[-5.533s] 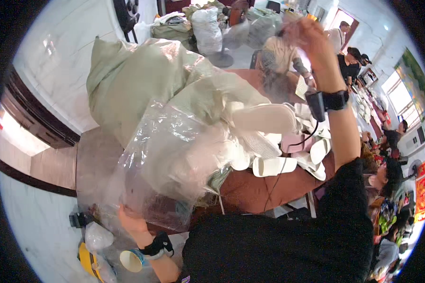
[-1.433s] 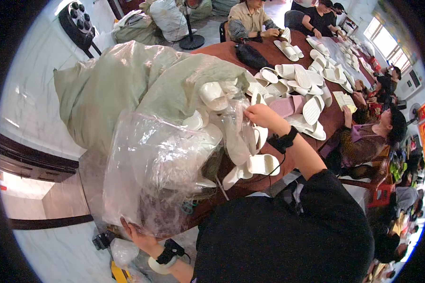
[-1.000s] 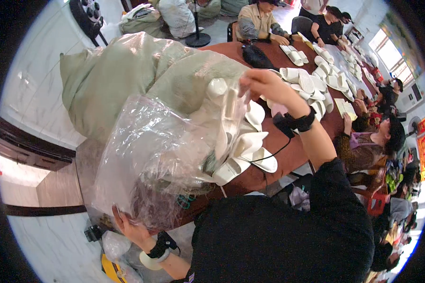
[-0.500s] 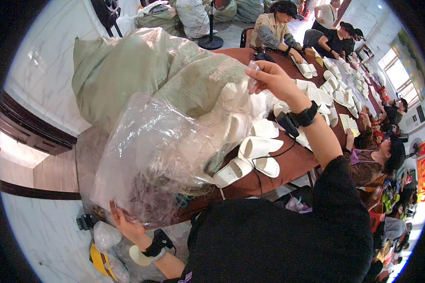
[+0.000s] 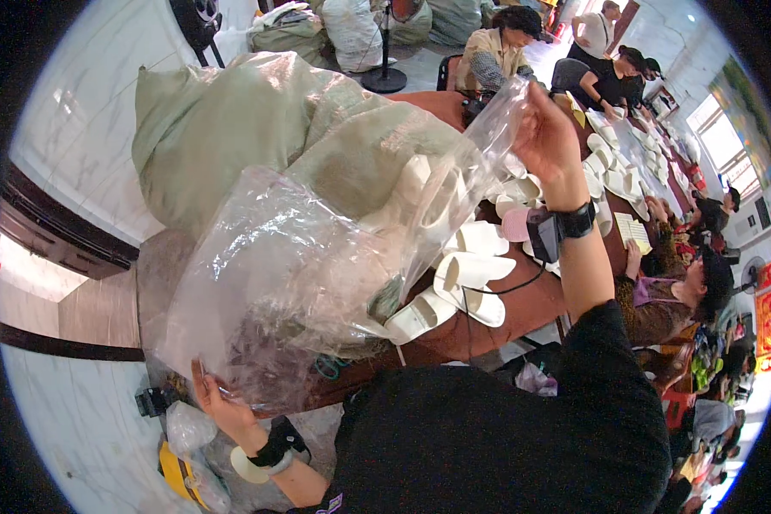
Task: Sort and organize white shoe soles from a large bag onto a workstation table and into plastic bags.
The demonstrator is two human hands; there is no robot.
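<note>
A large clear plastic bag [image 5: 257, 257] is stretched slantwise in front of me, wrinkled and see-through. My right hand [image 5: 546, 137], raised over the table, is closed on its upper right edge. At the lower left corner, my left hand [image 5: 223, 407] grips the film, its fingers partly behind the plastic. White slippers [image 5: 421, 315] lie on the brown table beside the bag, and others show blurred through the film. Behind it bulges a big pale green woven sack [image 5: 223, 128]. Whether anything is inside the clear bag cannot be made out.
The brown table [image 5: 522, 313] runs to the far right, strewn with white slippers. Several people sit or stand along it. A black stand base [image 5: 384, 80] and filled sacks [image 5: 351, 34] are on the floor behind. A yellow object [image 5: 178, 473] lies at lower left.
My right hand has moved right and slightly up, drawing the bag's upper edge out into a taut strip. My left hand has shifted slightly left.
</note>
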